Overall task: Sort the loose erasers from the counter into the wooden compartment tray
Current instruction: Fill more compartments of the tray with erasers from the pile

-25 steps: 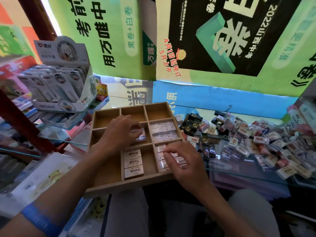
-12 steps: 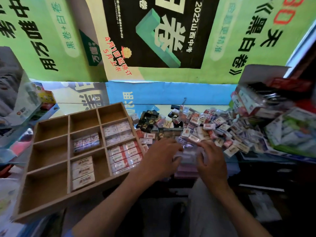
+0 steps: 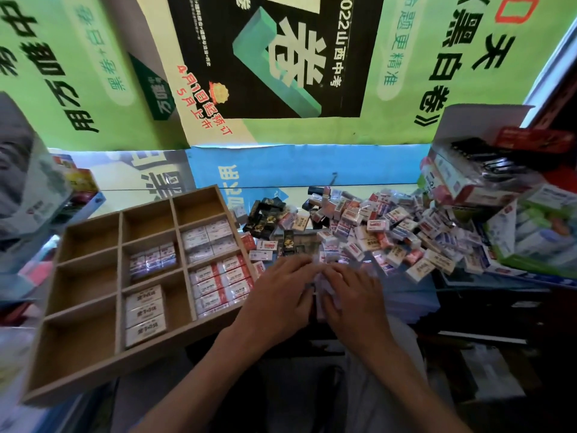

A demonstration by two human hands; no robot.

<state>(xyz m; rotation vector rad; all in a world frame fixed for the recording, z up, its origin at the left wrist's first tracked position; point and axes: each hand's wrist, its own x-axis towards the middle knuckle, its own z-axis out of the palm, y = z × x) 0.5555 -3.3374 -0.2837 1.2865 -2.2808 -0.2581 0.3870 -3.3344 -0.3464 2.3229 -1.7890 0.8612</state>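
Observation:
The wooden compartment tray (image 3: 78, 390) lies at the left, tilted over the counter edge. Four of its compartments hold erasers: small purple-white ones (image 3: 153, 259) in the centre, white ones (image 3: 209, 239) and red-white ones (image 3: 221, 282) on the right, cream ones (image 3: 145, 314) at the front middle. The left column and back row are bare. A heap of loose erasers (image 3: 390, 235) covers the glass counter to the right, with black ones (image 3: 265, 220) at its left end. My left hand (image 3: 281, 295) and my right hand (image 3: 352, 298) meet at the heap's near edge, gripping a blurred cluster of pale erasers (image 3: 323, 290) between them.
An open display box of stationery (image 3: 468, 170) and green packets (image 3: 537, 232) crowd the right side. Another display carton (image 3: 28, 189) stands at the far left behind the tray. Posters hang along the back. The glass counter's front edge runs just under my hands.
Both hands left the tray, reached right to the eraser heap, and have drawn together toward me with erasers between them. The view swung right.

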